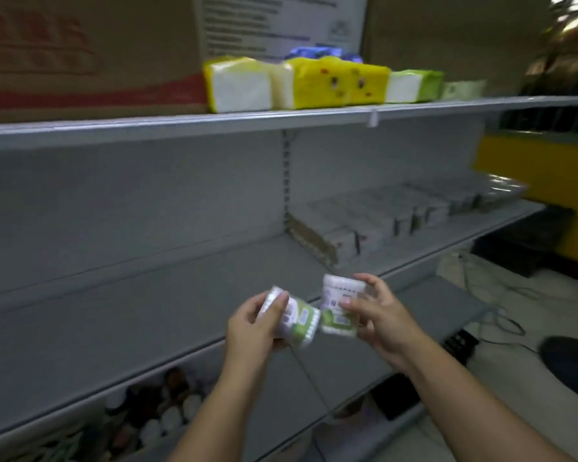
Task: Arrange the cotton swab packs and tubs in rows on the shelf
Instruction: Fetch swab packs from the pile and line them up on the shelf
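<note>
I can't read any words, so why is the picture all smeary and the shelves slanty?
Head view: motion blur smears everything, even labels on the left tub in the left hand, the right tub in the right hand and the cardboard box; the wide-angle lens slants the upper shelf; light is dim beneath it, brighter on the yellow tissue packs.

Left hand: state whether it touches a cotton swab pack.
Touching. The head view shows the left hand with its fingers curled round a cotton swab pack.
</note>
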